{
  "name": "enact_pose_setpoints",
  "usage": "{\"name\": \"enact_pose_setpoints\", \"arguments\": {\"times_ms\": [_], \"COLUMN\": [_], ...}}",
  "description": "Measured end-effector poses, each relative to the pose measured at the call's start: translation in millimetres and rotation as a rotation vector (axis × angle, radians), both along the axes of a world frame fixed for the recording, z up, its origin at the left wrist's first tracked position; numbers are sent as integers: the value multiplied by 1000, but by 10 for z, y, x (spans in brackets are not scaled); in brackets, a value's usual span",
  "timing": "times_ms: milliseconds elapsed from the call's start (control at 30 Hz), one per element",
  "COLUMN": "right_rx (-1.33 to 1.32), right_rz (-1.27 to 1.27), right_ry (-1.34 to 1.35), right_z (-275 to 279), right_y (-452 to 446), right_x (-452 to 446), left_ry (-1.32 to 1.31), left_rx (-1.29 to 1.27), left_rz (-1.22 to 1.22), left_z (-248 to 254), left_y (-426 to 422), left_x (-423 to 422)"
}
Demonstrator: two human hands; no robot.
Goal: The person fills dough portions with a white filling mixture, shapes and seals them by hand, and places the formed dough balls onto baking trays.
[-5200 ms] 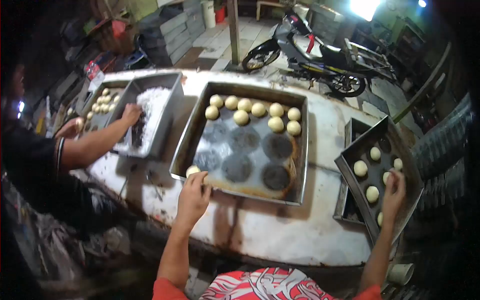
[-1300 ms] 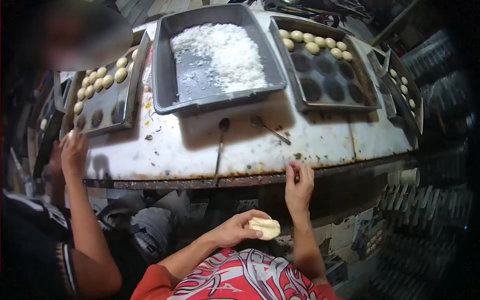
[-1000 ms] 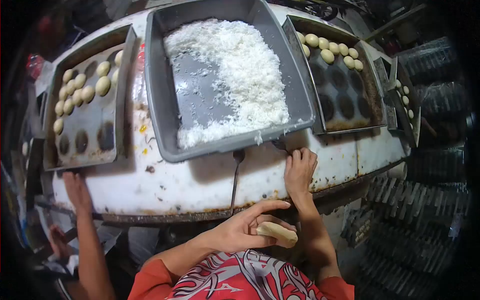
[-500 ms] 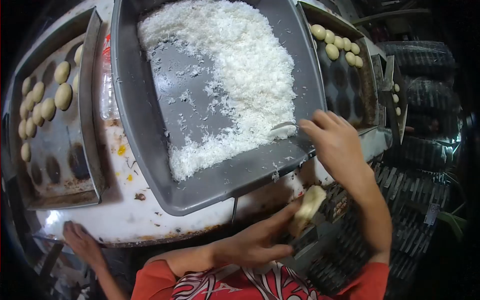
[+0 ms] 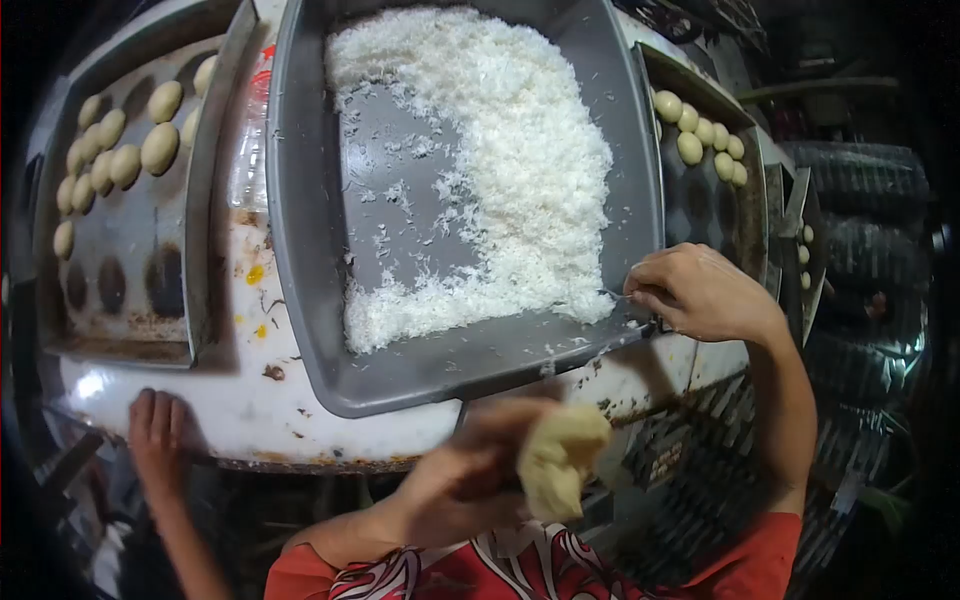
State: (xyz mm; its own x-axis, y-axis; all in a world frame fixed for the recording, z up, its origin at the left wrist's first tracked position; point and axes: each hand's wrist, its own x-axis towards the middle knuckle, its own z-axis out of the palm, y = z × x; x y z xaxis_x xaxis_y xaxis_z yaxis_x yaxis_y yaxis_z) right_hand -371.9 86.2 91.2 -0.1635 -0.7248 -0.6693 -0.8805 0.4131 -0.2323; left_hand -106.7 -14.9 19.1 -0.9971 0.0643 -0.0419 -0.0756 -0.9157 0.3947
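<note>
The dough in my left fingers looks soft and matt, its surface creased and uneven. In the upper middle of the frame, the tub is smooth grey plastic with a slight sheen; the white shreds inside look rough and flaky. At left, the tray is metal, dulled and brown-stained, while its dough balls are smooth and rounded. The worktop is hard and white, glossy at lower left, grimy along its edge. My red sleeves are matt cloth.
</note>
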Motion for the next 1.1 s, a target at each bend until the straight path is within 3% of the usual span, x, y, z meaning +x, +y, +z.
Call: {"name": "enact_pose_setpoints", "arguments": {"times_ms": [67,100,200,267,367,433,533,667,700,767,800,867,900,967,1033,1100], "right_rx": [-109,-192,-465,-809,-990,-1188,-1268,-1358,-1371,-1314,-1332,-1149,-1179,-1077,-1177,-1343], "right_rz": [-89,-207,-281,-362,-439,-339,-445,-486,-484,-550,-549,-466,-472,-327,-361,-464], "right_ry": [-95,-214,-197,-159,-42,45,-194,-192,-199,-150,-141,-184,-160,118,210,-54], "right_z": [30,12,86,61,-63,-350,-547,-753,-750,-730,-791,-1026,-1234,-1694,-1583,-1271], "right_y": [63,127,281,397,462,499,664,922,1054,1378,1601,1982,2018,2011,1873,1871], "right_x": [-96,-103,-21,91,412,604,833,876,841,761,770,836,819,833,850,941], "left_ry": [15,-105,-333,-466,-436,-442,-413,-564,-556,-664,-642,-788,-744,-602,-640,-460], "left_rx": [-251,-280,-353,-309,-218,-168,-187,-400,-411,-996,-1000,-1438,-1444,-884,-856,-864], "left_rz": [302,356,495,706,828,930,1211,1467,1475,1469,1473,1413,1422,1211,984,870], "left_z": [20,61,90,96,217,235,231,106,83,80,46,30,103,257,461,265], "left_y": [108,164,377,550,739,785,758,506,402,227,186,154,209,497,909,1252], "left_x": [-103,-152,-416,-649,-1033,-1235,-1393,-1443,-1407,-1302,-1231,-1095,-1052,-926,-786,-579]}}
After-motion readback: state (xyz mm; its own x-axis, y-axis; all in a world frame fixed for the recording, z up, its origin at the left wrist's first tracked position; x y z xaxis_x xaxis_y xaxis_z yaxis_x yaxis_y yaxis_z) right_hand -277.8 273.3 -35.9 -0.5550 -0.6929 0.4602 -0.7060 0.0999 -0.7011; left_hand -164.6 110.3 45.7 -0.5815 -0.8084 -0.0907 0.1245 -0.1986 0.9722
